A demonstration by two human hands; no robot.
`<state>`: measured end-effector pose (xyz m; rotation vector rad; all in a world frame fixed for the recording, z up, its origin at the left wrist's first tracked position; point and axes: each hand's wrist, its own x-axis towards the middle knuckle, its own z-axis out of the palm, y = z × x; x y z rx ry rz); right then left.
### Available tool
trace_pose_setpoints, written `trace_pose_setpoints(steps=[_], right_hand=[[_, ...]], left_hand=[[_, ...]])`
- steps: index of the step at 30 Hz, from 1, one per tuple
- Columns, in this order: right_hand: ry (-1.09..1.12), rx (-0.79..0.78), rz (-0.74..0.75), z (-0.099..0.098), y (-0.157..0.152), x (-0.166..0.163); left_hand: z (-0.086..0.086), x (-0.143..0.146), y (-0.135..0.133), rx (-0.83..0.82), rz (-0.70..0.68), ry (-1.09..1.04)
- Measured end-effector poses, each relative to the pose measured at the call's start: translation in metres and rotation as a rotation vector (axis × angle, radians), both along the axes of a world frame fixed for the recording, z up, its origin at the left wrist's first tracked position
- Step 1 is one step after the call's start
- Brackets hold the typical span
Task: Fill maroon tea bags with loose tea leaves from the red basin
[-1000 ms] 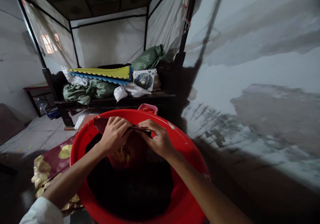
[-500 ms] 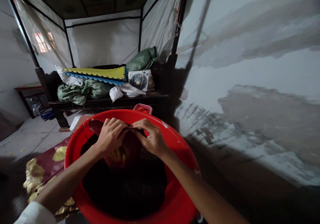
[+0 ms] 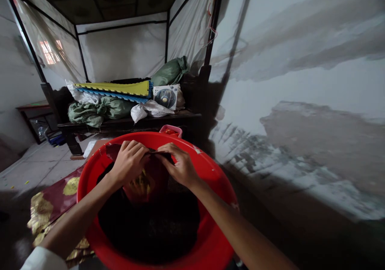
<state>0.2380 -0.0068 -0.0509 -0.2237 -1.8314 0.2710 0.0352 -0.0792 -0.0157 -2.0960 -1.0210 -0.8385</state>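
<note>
A big red plastic basin (image 3: 216, 238) fills the lower middle of the head view, its inside dark. Over its far side both hands grip the top edge of a dark red bag with gold print (image 3: 144, 181). My left hand (image 3: 128, 161) pinches the left part of that edge. My right hand (image 3: 177, 163) pinches the right part, thumbs close together. The bag hangs down into the basin below the hands.
Red and gold printed sheets (image 3: 51, 206) lie on the floor left of the basin. A small pink container (image 3: 171, 130) sits just behind it. Beyond stands a dark bed frame (image 3: 129, 122) piled with green sacks, foam mats and a fan box. A stained wall runs along the right.
The view has drifted slightly, so the basin and hands sit a little further left. Both hands keep their grip on the bag's edge, fingers shifting slightly.
</note>
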Motion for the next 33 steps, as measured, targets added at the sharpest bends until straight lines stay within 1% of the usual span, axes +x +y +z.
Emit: trace_pose_setpoints(steps=[4, 14, 20, 24, 28, 33], right_hand=[[0.011, 0.006, -0.012, -0.001, 0.001, 0.0], [0.022, 0.025, -0.049, 0.001, -0.002, 0.001], [0.007, 0.011, -0.054, 0.001, -0.002, 0.001], [0.009, -0.002, -0.069, 0.001, -0.001, 0.001], [0.018, 0.004, -0.065, 0.0, -0.001, 0.001], [0.018, 0.009, -0.061, 0.0, -0.002, 0.001]], left_hand=[[0.002, -0.003, -0.001, -0.028, 0.004, -0.004], [0.003, -0.009, 0.001, -0.088, 0.107, 0.006], [0.0, -0.013, 0.004, -0.054, 0.157, 0.059], [0.0, -0.015, 0.004, -0.067, 0.187, 0.079], [0.003, -0.02, 0.002, -0.081, 0.178, 0.087], [0.006, -0.022, 0.001, -0.073, 0.158, 0.023]])
